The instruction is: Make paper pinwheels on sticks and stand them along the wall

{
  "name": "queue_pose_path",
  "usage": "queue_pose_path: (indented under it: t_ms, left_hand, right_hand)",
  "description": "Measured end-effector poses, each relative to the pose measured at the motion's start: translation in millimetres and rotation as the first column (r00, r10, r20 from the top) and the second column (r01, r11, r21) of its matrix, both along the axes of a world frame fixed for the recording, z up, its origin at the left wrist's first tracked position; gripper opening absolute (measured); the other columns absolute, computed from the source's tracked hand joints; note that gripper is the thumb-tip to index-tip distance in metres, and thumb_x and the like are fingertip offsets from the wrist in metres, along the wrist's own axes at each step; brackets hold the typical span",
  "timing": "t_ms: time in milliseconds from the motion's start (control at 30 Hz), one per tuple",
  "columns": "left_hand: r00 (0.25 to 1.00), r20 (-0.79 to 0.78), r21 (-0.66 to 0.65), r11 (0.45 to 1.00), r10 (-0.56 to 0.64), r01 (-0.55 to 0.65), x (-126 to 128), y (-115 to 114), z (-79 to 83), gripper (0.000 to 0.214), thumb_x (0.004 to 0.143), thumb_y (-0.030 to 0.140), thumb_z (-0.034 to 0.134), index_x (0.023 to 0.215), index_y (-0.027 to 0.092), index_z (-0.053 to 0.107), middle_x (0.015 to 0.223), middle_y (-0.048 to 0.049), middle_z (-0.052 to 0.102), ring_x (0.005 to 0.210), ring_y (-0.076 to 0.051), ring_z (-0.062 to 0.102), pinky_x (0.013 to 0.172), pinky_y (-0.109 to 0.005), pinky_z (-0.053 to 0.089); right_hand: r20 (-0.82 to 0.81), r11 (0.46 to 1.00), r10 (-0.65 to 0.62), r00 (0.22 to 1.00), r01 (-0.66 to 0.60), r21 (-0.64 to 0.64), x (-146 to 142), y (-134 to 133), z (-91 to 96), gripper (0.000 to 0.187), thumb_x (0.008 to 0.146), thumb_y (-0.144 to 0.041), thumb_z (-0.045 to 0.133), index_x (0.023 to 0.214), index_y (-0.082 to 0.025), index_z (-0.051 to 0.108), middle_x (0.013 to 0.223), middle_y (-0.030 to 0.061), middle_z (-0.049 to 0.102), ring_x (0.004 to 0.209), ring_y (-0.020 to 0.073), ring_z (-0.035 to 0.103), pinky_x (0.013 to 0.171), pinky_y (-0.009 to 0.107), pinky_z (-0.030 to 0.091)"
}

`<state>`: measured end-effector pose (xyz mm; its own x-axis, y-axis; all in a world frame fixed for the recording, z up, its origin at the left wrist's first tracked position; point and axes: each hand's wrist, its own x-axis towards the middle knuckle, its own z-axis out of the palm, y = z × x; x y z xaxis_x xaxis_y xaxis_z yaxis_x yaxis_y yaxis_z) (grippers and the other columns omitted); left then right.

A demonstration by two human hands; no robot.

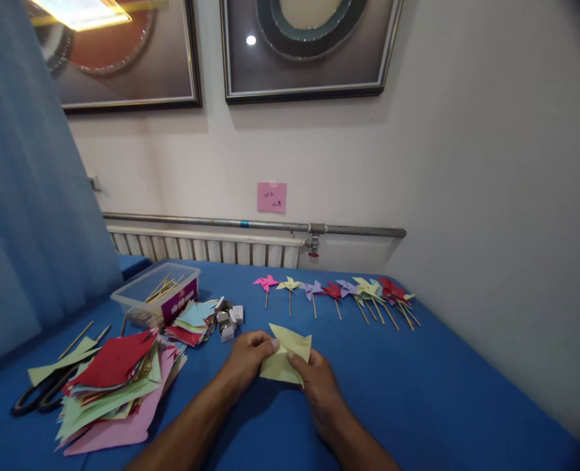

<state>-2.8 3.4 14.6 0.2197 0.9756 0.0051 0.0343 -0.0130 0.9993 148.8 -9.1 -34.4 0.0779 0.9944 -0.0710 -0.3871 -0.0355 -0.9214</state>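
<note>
A pale yellow paper square point(286, 366) is held up between my two hands, just above the blue-covered table. My left hand point(250, 356) pinches its left side, thumb on top. On the right side, my right hand point(319, 379) grips the same paper, its thumb pressed near the middle. Cuts seem to run in from the corners, and the sheet is slightly bent. Fingers behind the paper are hidden. Beyond my hands stands a row of finished paper pinwheels point(312, 289) on thin wooden sticks, in pink, yellow, purple and red.
Left of my arms lies a stack of coloured paper point(118, 363), with black-handled scissors point(49, 389) beside it. A clear plastic box point(157, 294) holds wooden sticks. Near it are a smaller paper pile point(196, 320) and small opened boxes point(227, 318). A blue curtain point(29, 176) hangs at left.
</note>
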Motion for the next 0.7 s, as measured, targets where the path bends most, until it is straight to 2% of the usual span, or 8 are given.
queue_pose_path:
  t_ms: [100,200,367,533,700]
  left_hand:
    - [0.988,0.147,-0.116,0.991,-0.052,0.07,3,-2,0.3,0.044,0.061,0.055,0.076,0.065,0.015,0.058,0.057,0.0008,0.055,0.053,-0.01,0.045,0.055,-0.024,0.032]
    - [0.985,0.164,-0.129,0.989,-0.045,0.067,3,-3,0.1,0.046,0.058,0.054,0.079,0.064,0.014,0.059,0.056,0.0007,0.056,0.052,-0.01,0.045,0.054,-0.024,0.032]
    - [0.998,0.057,-0.103,0.995,0.014,-0.008,4,3,-3.7,0.044,0.054,0.052,0.08,0.063,0.014,0.059,0.054,0.0015,0.056,0.049,-0.009,0.043,0.052,-0.024,0.032]
    - [0.996,-0.034,-0.064,0.995,0.077,-0.079,7,7,-11.8,0.039,0.06,0.052,0.073,0.061,0.017,0.055,0.049,0.0048,0.049,0.045,-0.008,0.038,0.048,-0.023,0.027]
    - [0.988,-0.1,0.029,0.993,0.119,-0.116,8,8,-19.0,0.036,0.066,0.051,0.067,0.06,0.019,0.052,0.051,0.0047,0.047,0.048,-0.009,0.038,0.047,-0.023,0.027]
  right_hand:
    - [0.05,1.0,-0.014,0.999,0.013,0.016,0,4,-6.8,0.049,0.058,-0.048,0.087,0.093,-0.015,0.074,0.079,0.007,0.079,0.073,0.0267,0.073,0.068,0.033,0.056]
    - [0.067,1.0,-0.019,0.998,0.017,0.02,0,5,-9.3,0.049,0.062,-0.048,0.085,0.096,-0.015,0.074,0.079,0.0068,0.079,0.07,0.0254,0.073,0.066,0.033,0.055]
    - [0.062,1.0,0.021,0.998,-0.02,-0.012,-1,2,-8.1,0.052,0.065,-0.052,0.082,0.1,-0.014,0.072,0.076,0.0067,0.077,0.066,0.0242,0.072,0.065,0.033,0.055]
    - [0.131,0.999,0.054,0.99,-0.054,-0.005,-4,-3,-5.3,0.051,0.07,-0.058,0.076,0.097,-0.015,0.072,0.067,0.0049,0.073,0.058,0.0207,0.067,0.055,0.029,0.05]
    - [0.15,0.997,0.077,0.986,-0.074,-0.024,-6,0,-9.0,0.056,0.068,-0.064,0.074,0.094,-0.015,0.072,0.067,0.006,0.072,0.058,0.0206,0.066,0.052,0.029,0.049]
